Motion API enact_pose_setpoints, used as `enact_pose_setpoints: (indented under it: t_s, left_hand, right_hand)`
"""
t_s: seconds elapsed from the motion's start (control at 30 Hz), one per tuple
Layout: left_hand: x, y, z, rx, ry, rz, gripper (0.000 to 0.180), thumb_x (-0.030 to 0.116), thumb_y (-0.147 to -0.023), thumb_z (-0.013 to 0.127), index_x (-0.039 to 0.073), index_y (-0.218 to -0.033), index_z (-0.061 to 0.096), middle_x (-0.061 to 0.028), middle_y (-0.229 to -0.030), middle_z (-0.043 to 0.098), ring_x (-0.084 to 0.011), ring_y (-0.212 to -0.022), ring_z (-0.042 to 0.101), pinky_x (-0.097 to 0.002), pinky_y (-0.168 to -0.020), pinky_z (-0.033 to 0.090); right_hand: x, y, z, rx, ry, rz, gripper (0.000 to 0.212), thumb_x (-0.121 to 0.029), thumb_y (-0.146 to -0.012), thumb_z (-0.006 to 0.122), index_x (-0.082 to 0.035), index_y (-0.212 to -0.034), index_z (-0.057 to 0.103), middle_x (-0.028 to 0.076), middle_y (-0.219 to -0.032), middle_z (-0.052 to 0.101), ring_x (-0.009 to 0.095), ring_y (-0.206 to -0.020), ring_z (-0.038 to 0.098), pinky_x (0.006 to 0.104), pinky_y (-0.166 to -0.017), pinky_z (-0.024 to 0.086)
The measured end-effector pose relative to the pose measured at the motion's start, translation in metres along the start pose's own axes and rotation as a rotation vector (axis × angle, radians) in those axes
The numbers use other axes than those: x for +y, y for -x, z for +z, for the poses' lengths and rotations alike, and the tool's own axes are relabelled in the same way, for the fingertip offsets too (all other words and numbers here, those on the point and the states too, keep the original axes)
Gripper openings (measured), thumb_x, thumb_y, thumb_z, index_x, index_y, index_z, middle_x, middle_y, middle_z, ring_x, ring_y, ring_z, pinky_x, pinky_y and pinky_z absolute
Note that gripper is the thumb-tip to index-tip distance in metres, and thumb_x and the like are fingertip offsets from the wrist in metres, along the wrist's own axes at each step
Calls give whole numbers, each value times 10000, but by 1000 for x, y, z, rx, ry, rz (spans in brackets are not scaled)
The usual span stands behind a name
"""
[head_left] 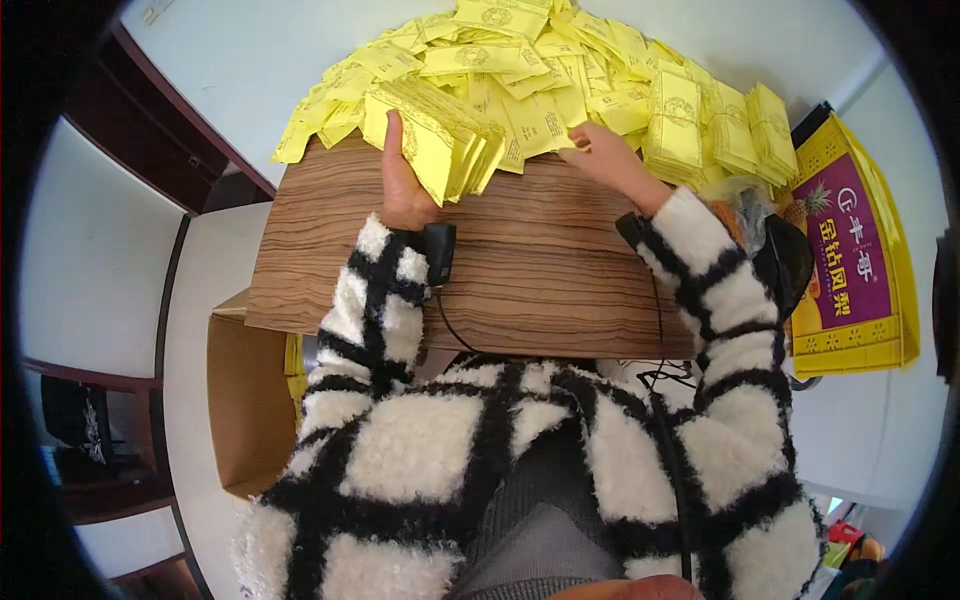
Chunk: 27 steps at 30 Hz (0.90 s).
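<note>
A thick stack of yellow paper packets [425,150] stands tilted in my left hand [402,185], its thumb along the near side and the other fingers hidden behind. My right hand [605,158] is at the front edge of a big loose pile of yellow packets [490,60]. Its thumb and forefinger are pinched together on the corner of one yellow packet [540,122] lying there. The pile spreads over the far part of the wood-grain table [500,260], printed with dark designs.
Several tied bundles of yellow packets [680,125] stand right of the pile. A yellow and purple crate [850,240] is at the table's right side, near a clear plastic bag [745,205]. An open cardboard box [245,400] stands at lower left. Cables hang from both wrists.
</note>
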<state>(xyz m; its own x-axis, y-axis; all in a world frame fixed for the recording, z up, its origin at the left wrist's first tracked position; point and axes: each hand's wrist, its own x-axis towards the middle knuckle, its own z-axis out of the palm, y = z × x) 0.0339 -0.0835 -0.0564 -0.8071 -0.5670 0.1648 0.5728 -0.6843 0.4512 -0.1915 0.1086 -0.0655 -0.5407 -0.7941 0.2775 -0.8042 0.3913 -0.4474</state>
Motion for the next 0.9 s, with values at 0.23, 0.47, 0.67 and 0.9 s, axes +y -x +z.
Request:
enact_pose_setpoints:
  t_s: [0.23, 0.47, 0.67, 0.9]
  left_hand:
    - [-17, 2, 0, -42, 28, -118, 637, 456, -990, 559, 39, -1450, 416, -143, -1420, 525, -315, -1270, 525, -463, -1070, 441]
    - [-19, -2, 2, -53, 35, -159, 622, 439, -997, 552, 37, -1452, 413, -148, -1429, 517, -319, -1271, 525, -468, -1075, 437]
    - [-24, -3, 7, -61, 19, -159, 617, 430, -997, 555, 35, -1450, 414, -150, -1426, 520, -325, -1266, 532, -476, -1075, 440]
    - [-20, 1, 0, -106, 36, -163, 609, 427, -997, 556, 35, -1443, 422, -156, -1414, 530, -326, -1252, 546, -484, -1065, 450]
  right_hand:
    - [-60, -49, 7, -64, 167, 279, 682, -460, -831, 746, 107, -1158, 553, 268, -997, 677, 350, -949, 678, 410, -826, 544]
    - [-38, -61, 19, -10, 140, 302, 643, -421, -801, 772, 131, -1074, 590, 290, -959, 675, 342, -914, 686, 408, -794, 546]
    - [19, -50, 9, 3, -75, 278, 482, -336, -770, 775, 75, -994, 661, 228, -925, 696, 307, -868, 686, 382, -762, 535]
    - [9, 4, -39, 24, -88, 153, 299, -234, -828, 728, -43, -1055, 692, 139, -973, 705, 225, -880, 669, 336, -789, 504]
